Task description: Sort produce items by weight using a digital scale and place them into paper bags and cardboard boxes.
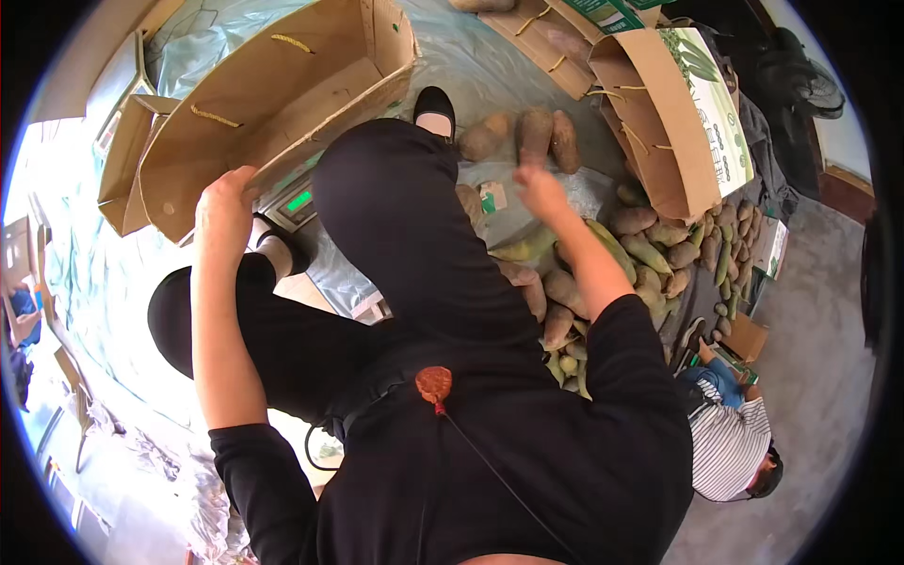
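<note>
The left hand (224, 202) has its grip closed over the near edge of an open cardboard box (254, 113), fingers curled on the rim, tipping the box toward the person. Just beyond that grip, below the box, sits a scale with a green lit display (299, 201). The right hand (540, 186) reaches out over the floor sheet; it is blurred, so I cannot tell how far its grip is open or whether it holds anything. Just ahead of it lie three brown tubers (534, 135), close together, and to its right a heap of brown and green tubers (650, 254) spreads beside a second, printed box (692, 122). A person in a striped shirt (730, 443) crouches well apart, past the heap.

The risk I see: the box is held by one edge only, so it could slip or fold at the flap and drop onto the scale. The stretched right arm could also knock loose tubers rolling.
</note>
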Demonstrator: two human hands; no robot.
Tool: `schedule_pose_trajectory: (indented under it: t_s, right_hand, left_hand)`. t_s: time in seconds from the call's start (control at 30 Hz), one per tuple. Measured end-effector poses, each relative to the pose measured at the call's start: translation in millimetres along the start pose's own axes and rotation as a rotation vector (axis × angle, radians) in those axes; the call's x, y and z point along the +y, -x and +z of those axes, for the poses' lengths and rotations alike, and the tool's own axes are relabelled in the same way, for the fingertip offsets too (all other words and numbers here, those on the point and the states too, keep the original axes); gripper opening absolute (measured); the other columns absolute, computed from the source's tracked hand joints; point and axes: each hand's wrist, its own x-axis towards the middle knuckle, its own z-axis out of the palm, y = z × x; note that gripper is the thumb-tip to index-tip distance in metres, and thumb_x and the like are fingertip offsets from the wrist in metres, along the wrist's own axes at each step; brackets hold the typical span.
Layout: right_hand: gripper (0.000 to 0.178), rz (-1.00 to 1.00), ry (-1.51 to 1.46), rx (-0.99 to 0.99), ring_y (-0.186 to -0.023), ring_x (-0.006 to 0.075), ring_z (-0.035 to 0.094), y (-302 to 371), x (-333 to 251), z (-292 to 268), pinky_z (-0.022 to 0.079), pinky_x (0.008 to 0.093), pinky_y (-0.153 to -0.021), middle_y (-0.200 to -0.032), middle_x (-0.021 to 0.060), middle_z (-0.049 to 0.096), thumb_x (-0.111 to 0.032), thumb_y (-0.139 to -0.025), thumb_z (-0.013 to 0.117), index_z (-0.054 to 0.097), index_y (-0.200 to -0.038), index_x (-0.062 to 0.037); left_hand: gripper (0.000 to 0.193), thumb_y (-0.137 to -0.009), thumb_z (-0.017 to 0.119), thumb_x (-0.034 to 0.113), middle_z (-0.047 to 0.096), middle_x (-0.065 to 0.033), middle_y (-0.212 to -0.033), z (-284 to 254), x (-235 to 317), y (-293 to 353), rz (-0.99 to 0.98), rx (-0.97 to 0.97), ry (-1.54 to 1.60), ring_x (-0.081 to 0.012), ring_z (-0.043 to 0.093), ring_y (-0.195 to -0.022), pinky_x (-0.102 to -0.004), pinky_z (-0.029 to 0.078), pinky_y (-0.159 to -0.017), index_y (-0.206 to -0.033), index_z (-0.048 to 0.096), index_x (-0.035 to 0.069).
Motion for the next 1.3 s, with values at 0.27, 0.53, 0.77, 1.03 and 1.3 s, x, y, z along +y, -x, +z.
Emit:
schedule_pose_trajectory:
  t_s: [0.27, 0.53, 0.77, 1.03, 1.3]
  right_hand:
    - [0.023, -0.037, 0.544, -0.299, -0.112, 0.0250, 0.050, 53.5, 21.6, 105.4, 0.041, 0.0466, -0.089, -0.112, 0.0057, 0.057, -0.013, -0.086, 0.051, 0.062, -0.106, -0.0141]
    - [0.024, -0.090, 0.607, -0.448, -0.114, 0.0237, 0.049, 55.4, 11.5, 120.8, 0.036, 0.0512, -0.091, -0.115, 0.0033, 0.057, -0.017, -0.089, 0.049, 0.061, -0.110, -0.0172]
    - [0.024, -0.175, 0.678, -0.507, -0.115, 0.0233, 0.049, 59.2, 5.1, 111.3, 0.039, 0.0495, -0.089, -0.116, 0.0034, 0.056, -0.017, -0.089, 0.047, 0.060, -0.109, -0.0179]
    - [0.036, -0.011, 0.306, -0.142, -0.110, 0.0291, 0.052, 57.4, 15.6, 91.7, 0.042, 0.0433, -0.089, -0.114, 0.0112, 0.055, -0.008, -0.081, 0.056, 0.048, -0.115, -0.0127]
    - [0.033, 0.014, -1.093, 0.465, -0.095, 0.0193, 0.056, 9.5, 28.7, 9.8, 0.047, 0.0330, -0.075, -0.110, 0.0077, 0.055, -0.002, -0.085, 0.055, 0.042, -0.115, -0.0046]
  left_hand:
    - [0.024, -0.078, 0.057, -0.001, 0.063, -0.0188, -0.095, 6.5, -1.5, -0.8, -0.084, -0.033, 0.008, -0.0375, 0.059, -0.091, -0.0431, 0.047, -0.079, -0.101, 0.063, 0.003]
    - [0.022, -0.079, 0.056, 0.000, 0.063, -0.0182, -0.095, 4.3, 2.1, 0.3, -0.107, -0.033, 0.031, -0.0377, 0.059, -0.092, -0.0435, 0.047, -0.080, -0.100, 0.064, 0.003]
    - [0.023, -0.080, 0.054, 0.000, 0.064, -0.0174, -0.096, 7.2, -4.6, 2.9, -0.072, -0.004, -0.017, -0.0366, 0.060, -0.092, -0.0436, 0.048, -0.080, -0.101, 0.064, 0.004]
    - [0.026, -0.077, 0.054, -0.004, 0.063, -0.0162, -0.094, 6.5, -4.2, 2.2, -0.079, -0.027, -0.055, -0.0347, 0.061, -0.094, -0.0418, 0.049, -0.080, -0.099, 0.063, 0.006]
    - [0.023, -0.073, 0.055, -0.006, 0.063, -0.0166, -0.091, 9.0, -4.6, 2.7, -0.047, -0.011, -0.083, -0.0354, 0.061, -0.092, -0.0426, 0.050, -0.078, -0.092, 0.061, 0.004]
